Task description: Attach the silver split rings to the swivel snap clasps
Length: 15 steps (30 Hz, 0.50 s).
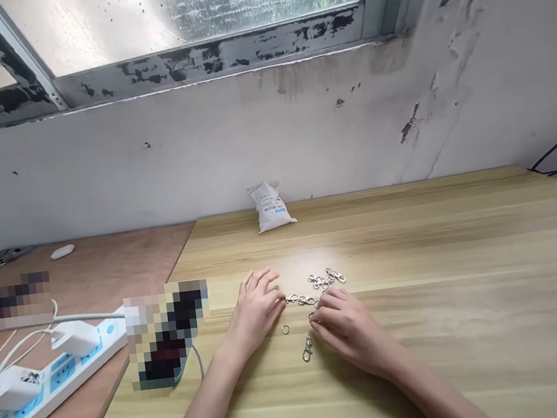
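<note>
My left hand [258, 308] rests on the wooden table [417, 274], fingers stretched forward, fingertips touching a small silver clasp [291, 298]. My right hand [345, 325] lies beside it with fingers curled in a pinch over a small metal piece I cannot make out. A little heap of silver clasps and rings [325, 279] lies just beyond both hands. A loose split ring [285, 329] sits between the hands, and one single clasp [307, 350] lies just left of my right hand.
A small white pouch [270, 208] stands at the wall behind the heap. On the reddish board to the left lie a white-and-blue power strip [51, 382] with plugged chargers, cables and a blurred dark object [170, 339]. A window sits above the stained wall.
</note>
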Tool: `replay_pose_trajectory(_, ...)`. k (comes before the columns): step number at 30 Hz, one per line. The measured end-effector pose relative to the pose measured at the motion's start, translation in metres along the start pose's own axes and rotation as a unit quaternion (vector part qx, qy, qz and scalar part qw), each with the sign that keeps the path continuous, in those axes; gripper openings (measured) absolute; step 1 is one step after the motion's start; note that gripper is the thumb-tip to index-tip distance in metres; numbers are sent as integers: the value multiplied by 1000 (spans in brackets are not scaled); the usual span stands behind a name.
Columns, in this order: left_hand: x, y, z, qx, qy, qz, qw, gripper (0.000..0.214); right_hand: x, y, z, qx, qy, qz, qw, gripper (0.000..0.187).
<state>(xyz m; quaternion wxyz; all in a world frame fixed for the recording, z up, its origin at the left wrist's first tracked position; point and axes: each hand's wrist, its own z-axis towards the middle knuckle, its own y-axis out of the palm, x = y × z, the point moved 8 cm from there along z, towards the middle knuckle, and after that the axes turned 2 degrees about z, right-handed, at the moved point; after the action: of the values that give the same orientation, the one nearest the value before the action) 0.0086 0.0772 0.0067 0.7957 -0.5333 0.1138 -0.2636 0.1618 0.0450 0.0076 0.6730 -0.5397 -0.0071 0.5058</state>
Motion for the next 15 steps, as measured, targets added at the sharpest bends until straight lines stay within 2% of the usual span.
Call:
replay_pose_trajectory(6,1,-7,3,6,18,29,999,11,0,2,1,-2,0,5,1000,18)
replay_pose_trajectory(12,7,-10,5,37,46,56,997,19,0,2,1,4,-5,-2,1000,18)
replay_pose_trajectory(15,13,-16,6,61,57,52,995,19,1,-3,1,28,-7,-4,1000,17)
